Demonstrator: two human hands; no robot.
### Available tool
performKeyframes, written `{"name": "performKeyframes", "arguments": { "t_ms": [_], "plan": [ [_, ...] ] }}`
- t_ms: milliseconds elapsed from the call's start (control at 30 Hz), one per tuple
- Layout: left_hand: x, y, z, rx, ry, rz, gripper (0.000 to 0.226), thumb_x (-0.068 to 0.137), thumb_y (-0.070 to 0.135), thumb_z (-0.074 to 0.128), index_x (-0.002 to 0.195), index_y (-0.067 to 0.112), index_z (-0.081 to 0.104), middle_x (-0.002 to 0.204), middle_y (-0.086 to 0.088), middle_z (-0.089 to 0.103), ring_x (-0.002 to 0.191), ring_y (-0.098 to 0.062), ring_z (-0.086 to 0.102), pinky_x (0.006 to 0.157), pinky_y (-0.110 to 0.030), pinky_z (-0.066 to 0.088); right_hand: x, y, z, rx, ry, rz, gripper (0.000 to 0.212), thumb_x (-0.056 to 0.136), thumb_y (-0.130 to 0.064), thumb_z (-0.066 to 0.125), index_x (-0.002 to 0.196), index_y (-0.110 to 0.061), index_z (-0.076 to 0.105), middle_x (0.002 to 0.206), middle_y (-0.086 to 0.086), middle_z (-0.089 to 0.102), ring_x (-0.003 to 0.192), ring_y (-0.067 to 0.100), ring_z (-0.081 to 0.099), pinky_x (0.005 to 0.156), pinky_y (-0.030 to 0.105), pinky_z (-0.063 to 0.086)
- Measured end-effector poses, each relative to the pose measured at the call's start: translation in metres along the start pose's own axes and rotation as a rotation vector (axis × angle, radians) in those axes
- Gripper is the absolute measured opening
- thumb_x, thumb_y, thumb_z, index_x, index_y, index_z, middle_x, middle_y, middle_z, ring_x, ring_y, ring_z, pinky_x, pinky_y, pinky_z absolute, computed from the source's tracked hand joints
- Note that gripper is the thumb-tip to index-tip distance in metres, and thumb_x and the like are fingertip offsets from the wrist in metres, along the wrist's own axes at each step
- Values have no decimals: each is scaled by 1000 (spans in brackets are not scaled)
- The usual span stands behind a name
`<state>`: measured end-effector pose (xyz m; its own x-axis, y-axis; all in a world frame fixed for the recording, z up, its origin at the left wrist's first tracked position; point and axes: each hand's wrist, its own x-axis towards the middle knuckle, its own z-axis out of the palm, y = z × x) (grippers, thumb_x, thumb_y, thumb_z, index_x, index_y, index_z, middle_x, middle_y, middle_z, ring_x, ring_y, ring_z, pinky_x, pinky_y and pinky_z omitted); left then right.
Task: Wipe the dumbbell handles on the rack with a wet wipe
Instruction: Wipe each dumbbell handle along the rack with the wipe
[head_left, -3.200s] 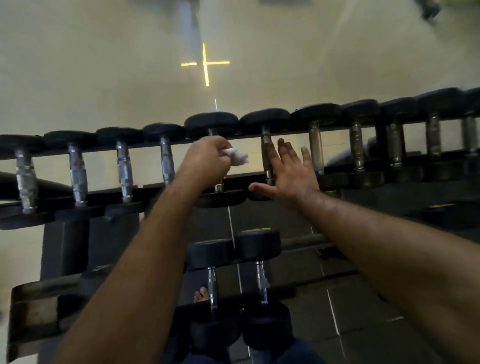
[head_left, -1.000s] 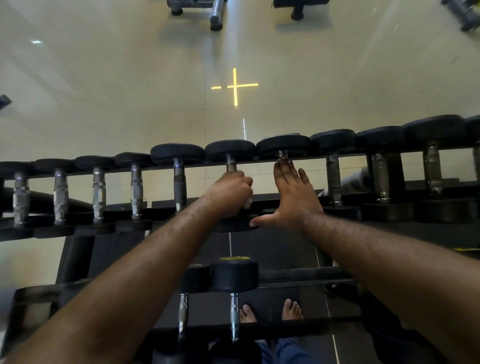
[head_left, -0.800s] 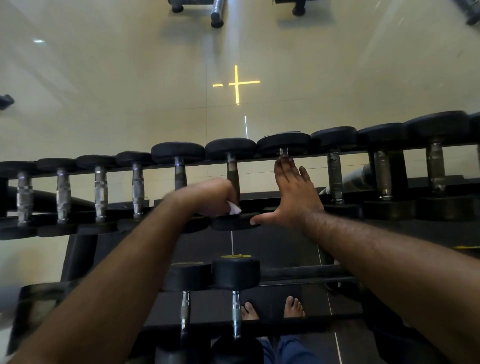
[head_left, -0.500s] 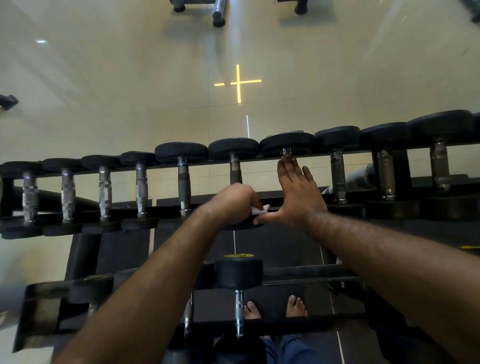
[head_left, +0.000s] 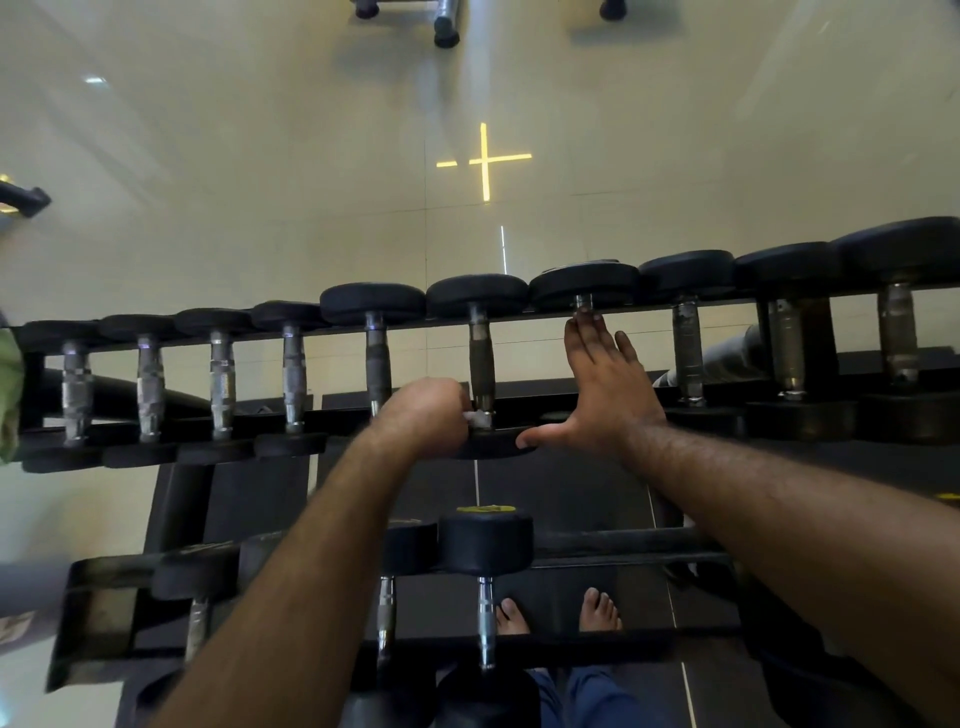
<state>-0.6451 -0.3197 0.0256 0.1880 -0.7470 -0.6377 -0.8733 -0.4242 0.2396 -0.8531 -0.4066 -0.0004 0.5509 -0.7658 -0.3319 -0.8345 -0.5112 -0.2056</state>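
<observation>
Left hand (head_left: 421, 415) clenched a crumpled white wet wipe (head_left: 475, 417) against a knurled metal dumbbell handle (head_left: 481, 364) at the black steel rack's (head_left: 649, 307) near edge; right hand (head_left: 605, 395) lay flat, fingers released.

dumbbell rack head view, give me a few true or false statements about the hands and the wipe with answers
1. The left hand holds the white wipe at the near end of a top-row dumbbell handle. True.
2. The right hand grips a handle with curled fingers. False: it lies flat, fingers straight.
3. The lower rack tier holds dumbbells. True.
4. The person wears shoes. False: bare toes show below.
</observation>
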Motion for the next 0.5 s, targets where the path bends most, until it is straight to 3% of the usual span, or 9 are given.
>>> {"name": "performKeyframes", "arguments": {
  "t_ms": [133, 267, 333, 400, 500],
  "plan": [
    [-11, 8, -20, -272, 80, 70, 19, 100, 14, 61, 103, 23, 77, 95, 3, 73, 88, -13, 67, 73, -29, 53, 1, 1, 2, -2, -5, 0, 165, 56, -109, 53, 169, -12, -19, 175, 8, -30, 163, 22, -25, 135, 46, -7],
    [22, 11, -28, -368, 679, -35, 15, 98, 15, 61, 98, 16, 75, 87, -1, 74, 83, -21, 70, 73, -35, 57, 2, 1, 2, -8, -10, 3, 166, 55, -109, 53, 169, -12, -18, 175, 7, -30, 162, 22, -26, 134, 46, -8],
    [40, 14, -17, -425, 864, -86, 12, 98, 12, 62, 101, 11, 74, 88, -6, 75, 83, -23, 70, 75, -38, 58, 2, 1, 2, -14, -11, 7, 166, 54, -111, 51, 169, -12, -18, 175, 8, -30, 162, 23, -27, 134, 46, -9],
    [49, 21, -1, -463, 919, -105, 13, 101, 16, 62, 99, 9, 73, 85, -8, 74, 75, -21, 65, 68, -36, 53, 3, 0, 3, -17, -6, 2, 166, 54, -111, 51, 169, -12, -17, 176, 8, -29, 163, 23, -26, 134, 46, -9],
    [55, 24, 26, -233, 937, 65, 18, 105, 20, 62, 94, 12, 74, 77, -6, 72, 64, -25, 65, 57, -30, 41, 4, 2, 5, -11, 5, -4, 166, 53, -111, 49, 170, -11, -15, 176, 8, -28, 163, 23, -24, 135, 46, -7]
  ]
}}
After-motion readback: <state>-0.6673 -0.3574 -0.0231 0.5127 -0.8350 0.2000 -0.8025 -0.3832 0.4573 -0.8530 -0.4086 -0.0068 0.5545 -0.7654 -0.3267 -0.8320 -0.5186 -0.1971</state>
